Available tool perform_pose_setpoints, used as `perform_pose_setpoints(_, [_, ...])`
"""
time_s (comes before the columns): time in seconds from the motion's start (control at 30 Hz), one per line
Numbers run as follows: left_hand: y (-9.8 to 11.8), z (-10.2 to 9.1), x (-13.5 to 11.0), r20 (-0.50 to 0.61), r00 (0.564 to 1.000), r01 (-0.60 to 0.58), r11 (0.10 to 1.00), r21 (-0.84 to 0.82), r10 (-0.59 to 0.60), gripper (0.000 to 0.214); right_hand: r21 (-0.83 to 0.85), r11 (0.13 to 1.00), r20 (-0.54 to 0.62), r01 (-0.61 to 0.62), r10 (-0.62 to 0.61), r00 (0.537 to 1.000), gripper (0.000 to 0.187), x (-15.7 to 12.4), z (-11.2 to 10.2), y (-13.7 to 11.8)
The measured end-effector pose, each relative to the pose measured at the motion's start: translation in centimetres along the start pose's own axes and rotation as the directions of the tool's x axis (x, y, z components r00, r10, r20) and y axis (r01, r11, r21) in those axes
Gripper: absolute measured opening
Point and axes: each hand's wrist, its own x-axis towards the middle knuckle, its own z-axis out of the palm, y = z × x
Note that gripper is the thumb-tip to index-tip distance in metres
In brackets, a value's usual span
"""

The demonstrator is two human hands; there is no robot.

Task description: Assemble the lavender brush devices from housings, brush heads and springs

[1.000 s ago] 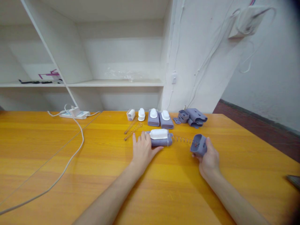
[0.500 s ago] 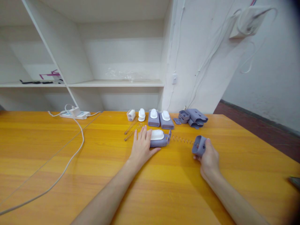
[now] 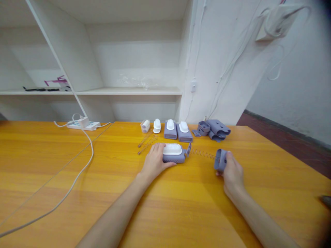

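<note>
My left hand (image 3: 153, 162) is closed round the left end of a purple housing with a white ribbed insert (image 3: 173, 153) lying on the orange table (image 3: 77, 193). A thin coil spring (image 3: 203, 153) stretches from the housing's right end towards a purple cap (image 3: 220, 159), which my right hand (image 3: 232, 172) grips with its open mouth facing left. The spring's end reaches the cap.
Behind stand two purple housings with white inserts (image 3: 177, 130), two white pieces (image 3: 151, 126), loose springs (image 3: 147, 142) and a heap of purple caps (image 3: 214, 129). A power strip (image 3: 82, 124) and white cable (image 3: 77, 172) lie at the left. White shelves line the back wall.
My left hand has curled from lying flat to gripping the housing's left end. The housing has turned a little, and the cap in my right hand has tilted more side-on.
</note>
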Motion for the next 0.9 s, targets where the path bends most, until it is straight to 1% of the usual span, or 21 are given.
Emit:
perform_pose_setpoints(0.1, [-0.18, -0.12, 0.00, -0.007, 1.000, 0.022, 0.998, -0.066, -0.022, 0.070, -0.032, 0.999, 0.038, 0.014, -0.013, 0.999, 0.039, 0.03, -0.05, 0.12])
perform_pose_setpoints(0.23, [-0.36, -0.10, -0.02, -0.028, 0.995, 0.090, 0.976, -0.199, -0.098, 0.075, -0.026, 0.999, 0.037, -0.019, 0.020, 0.999, 0.040, 0.28, -0.20, 0.34])
perform_pose_setpoints(0.4, [-0.51, 0.01, -0.15, -0.024, 0.997, 0.060, 0.957, -0.284, -0.070, 0.078, -0.004, 1.000, 0.041, -0.024, 0.025, 0.999, 0.041, 0.30, -0.14, 0.34])
perform_pose_setpoints(0.53, [-0.53, 0.04, -0.22, -0.078, 0.996, 0.016, 0.962, -0.272, -0.038, 0.080, 0.008, 1.000, 0.020, -0.025, 0.025, 0.999, 0.041, 0.12, -0.04, 0.16])
perform_pose_setpoints(0.6, [-0.47, -0.01, -0.22, -0.110, 0.994, -0.026, 0.967, -0.252, -0.002, 0.080, 0.008, 1.000, 0.005, -0.015, 0.015, 1.000, 0.042, 0.07, -0.01, 0.07])
perform_pose_setpoints(0.73, [-0.28, -0.19, -0.18, -0.129, 0.989, -0.101, 0.972, -0.212, 0.075, 0.079, 0.011, 1.000, -0.066, 0.002, -0.002, 0.998, 0.042, 0.20, -0.01, -0.04])
perform_pose_setpoints(0.8, [-0.21, -0.25, -0.15, -0.126, 0.988, -0.111, 0.974, -0.199, 0.087, 0.079, 0.011, 0.999, -0.093, 0.030, -0.029, 0.995, 0.042, 0.33, -0.06, -0.06])
perform_pose_setpoints(0.9, [-0.15, -0.32, -0.13, -0.128, 0.988, -0.107, 0.976, -0.189, 0.084, 0.082, 0.014, 0.994, -0.121, 0.106, -0.103, 0.987, 0.045, 0.52, -0.19, -0.11])
